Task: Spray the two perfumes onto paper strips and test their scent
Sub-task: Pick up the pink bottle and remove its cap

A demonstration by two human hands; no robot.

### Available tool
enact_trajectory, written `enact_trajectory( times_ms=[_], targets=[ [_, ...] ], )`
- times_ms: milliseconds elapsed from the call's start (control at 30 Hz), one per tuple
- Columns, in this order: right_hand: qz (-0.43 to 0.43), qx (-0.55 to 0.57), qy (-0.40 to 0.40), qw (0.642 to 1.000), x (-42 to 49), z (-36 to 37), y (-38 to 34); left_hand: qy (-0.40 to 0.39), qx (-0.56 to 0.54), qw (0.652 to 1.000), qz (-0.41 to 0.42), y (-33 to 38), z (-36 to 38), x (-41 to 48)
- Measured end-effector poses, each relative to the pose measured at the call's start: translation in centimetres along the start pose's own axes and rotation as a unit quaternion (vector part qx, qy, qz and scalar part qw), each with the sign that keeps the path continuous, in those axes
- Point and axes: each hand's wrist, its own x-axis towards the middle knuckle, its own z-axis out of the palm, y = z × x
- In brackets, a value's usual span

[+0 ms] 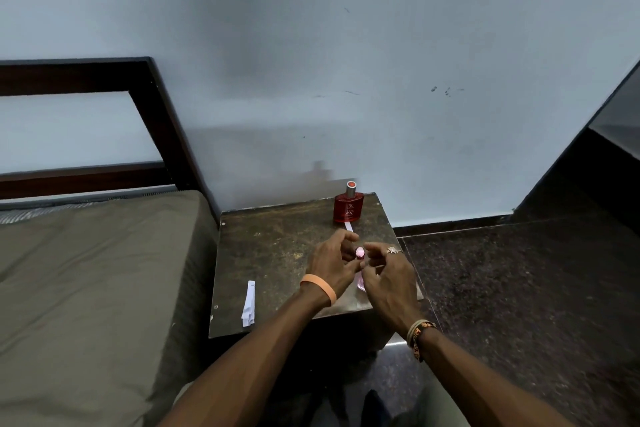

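A small pink perfume bottle (360,254) stands near the right side of the worn brown table (273,253), mostly hidden between my hands. My left hand (330,265) curls round it from the left, with fingertips at its pink cap. From the right, my right hand (388,276) closes its curled fingers on the same bottle. A red perfume bottle (348,207) with a silver and red cap stands upright at the table's back right corner. One white paper strip (348,227) lies just in front of it. A few more white strips (248,303) lie stacked near the table's front left edge.
A bed with an olive-brown mattress (86,281) and a dark wooden headboard (152,107) sits close against the table's left side. A pale blue wall (381,80) rises right behind the table. Dark speckled floor (519,288) lies to the right, beside a dark cabinet (609,163).
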Motion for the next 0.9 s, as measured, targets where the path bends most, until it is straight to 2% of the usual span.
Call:
enact_trajectory(
  times_ms=[233, 467, 700, 900],
  targets=[
    [-0.019, 0.092, -0.044, 0.995, 0.4, 2.9, -4.6, 0.054, -0.031, 0.998, -0.018, -1.6, -5.3, -0.7],
    [-0.014, 0.108, -0.098, 0.989, 1.3, 7.8, -7.9, 0.088, -0.03, 0.994, -0.053, -5.3, -9.8, -1.1],
    [-0.019, 0.089, -0.205, 0.974, 2.5, 13.1, -10.3, 0.107, 0.003, 0.986, -0.125, -10.4, -12.4, -0.9],
    [0.004, 0.08, -0.309, 0.948, 3.8, 18.0, -10.2, 0.133, 0.03, 0.97, -0.199, -15.1, -13.0, -0.8]
  ],
)
